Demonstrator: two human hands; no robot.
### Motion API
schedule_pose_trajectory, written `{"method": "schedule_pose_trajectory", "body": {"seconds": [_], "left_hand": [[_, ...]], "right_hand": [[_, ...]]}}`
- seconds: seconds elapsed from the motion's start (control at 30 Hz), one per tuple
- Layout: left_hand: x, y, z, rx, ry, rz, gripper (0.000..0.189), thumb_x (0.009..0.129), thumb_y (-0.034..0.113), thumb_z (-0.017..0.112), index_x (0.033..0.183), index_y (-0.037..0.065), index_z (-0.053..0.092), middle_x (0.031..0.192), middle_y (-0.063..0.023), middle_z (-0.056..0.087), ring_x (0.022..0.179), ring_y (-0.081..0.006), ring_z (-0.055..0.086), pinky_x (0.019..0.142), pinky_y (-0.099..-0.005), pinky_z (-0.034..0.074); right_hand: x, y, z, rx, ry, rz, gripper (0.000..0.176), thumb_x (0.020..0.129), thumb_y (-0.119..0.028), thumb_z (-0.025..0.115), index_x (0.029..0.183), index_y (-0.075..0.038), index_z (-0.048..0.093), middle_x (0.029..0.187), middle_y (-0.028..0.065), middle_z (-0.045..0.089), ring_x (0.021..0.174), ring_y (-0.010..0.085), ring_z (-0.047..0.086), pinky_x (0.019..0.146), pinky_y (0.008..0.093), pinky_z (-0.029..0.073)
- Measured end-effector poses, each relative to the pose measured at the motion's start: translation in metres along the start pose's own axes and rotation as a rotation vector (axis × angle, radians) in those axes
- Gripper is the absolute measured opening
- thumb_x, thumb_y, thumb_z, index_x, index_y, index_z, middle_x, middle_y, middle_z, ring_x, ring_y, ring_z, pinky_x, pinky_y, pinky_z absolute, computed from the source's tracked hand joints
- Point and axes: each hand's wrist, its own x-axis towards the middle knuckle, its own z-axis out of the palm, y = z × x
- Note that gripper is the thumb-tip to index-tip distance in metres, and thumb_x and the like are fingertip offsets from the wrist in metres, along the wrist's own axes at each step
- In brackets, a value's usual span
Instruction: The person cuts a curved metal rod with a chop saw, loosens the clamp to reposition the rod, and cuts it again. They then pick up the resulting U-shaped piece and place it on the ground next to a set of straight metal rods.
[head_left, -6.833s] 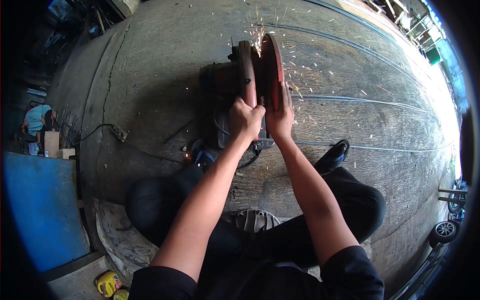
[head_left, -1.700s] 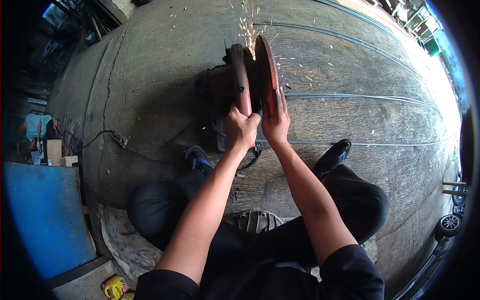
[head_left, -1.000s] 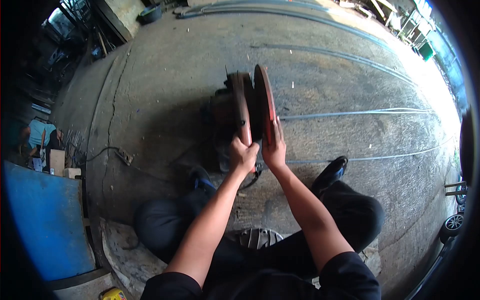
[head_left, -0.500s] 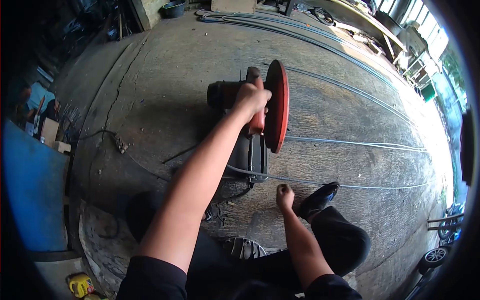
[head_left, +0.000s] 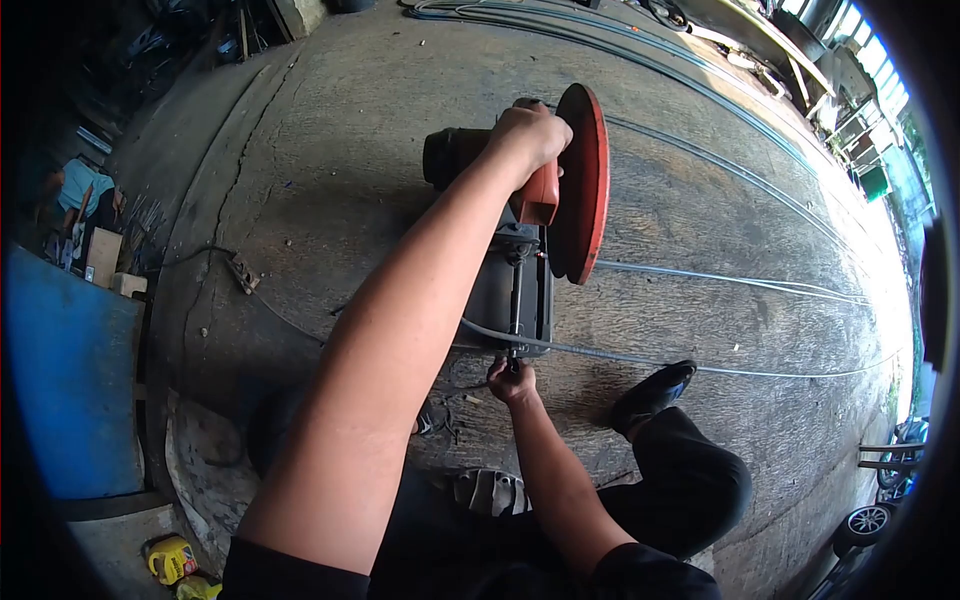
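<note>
A chop saw (head_left: 455, 158) with a black motor and a large red round guard (head_left: 592, 190) stands on the floor in front of me. My left hand (head_left: 533, 137) is wrapped around its red handle (head_left: 540, 195), close beside the guard. At the near end of the black base (head_left: 490, 290), my right hand (head_left: 512, 382) is closed around the end of the vise's screw, on what looks like the crank handle; my fingers partly hide it. A thin metal rod (head_left: 640, 359) crosses the base just beyond my right hand and runs right.
More long rods (head_left: 740, 284) lie on the worn floor at right and far back. A power cable with a socket block (head_left: 242, 272) trails at left. A blue panel (head_left: 70, 380), a yellow container (head_left: 172, 560) and a person (head_left: 85, 195) are at left. My shoe (head_left: 652, 395) is near the rod.
My right hand has moved left from open space to the near end of the saw's base and closed on the vise screw. My left hand keeps its grip; the saw head is tilted higher.
</note>
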Motion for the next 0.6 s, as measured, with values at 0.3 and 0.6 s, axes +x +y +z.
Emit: {"method": "schedule_pose_trajectory", "body": {"seconds": [0.3, 0.6], "left_hand": [[-0.006, 0.002, -0.001, 0.011, -0.005, 0.033, 0.026, 0.07, 0.006, 0.059, 0.092, -0.005, 0.05, 0.081, -0.0138, 0.054, 0.06, -0.0223, 0.06, 0.049, -0.0368, 0.053], [-0.008, 0.0, -0.001, 0.019, -0.006, 0.045, 0.026, 0.07, 0.006, 0.059, 0.092, -0.003, 0.05, 0.084, -0.0145, 0.054, 0.061, -0.0224, 0.06, 0.05, -0.0362, 0.053]], "right_hand": [[0.005, 0.017, 0.005, 0.052, 0.071, -0.351, 0.036, 0.099, -0.037, 0.033, 0.081, -0.008, 0.044, 0.062, 0.0027, 0.044, 0.052, 0.0152, 0.041, 0.054, 0.0277, 0.041], [0.001, 0.021, 0.008, -0.058, 0.066, -0.475, 0.033, 0.098, -0.031, 0.036, 0.078, -0.007, 0.047, 0.064, 0.004, 0.05, 0.058, 0.0166, 0.048, 0.054, 0.0287, 0.044]]}}
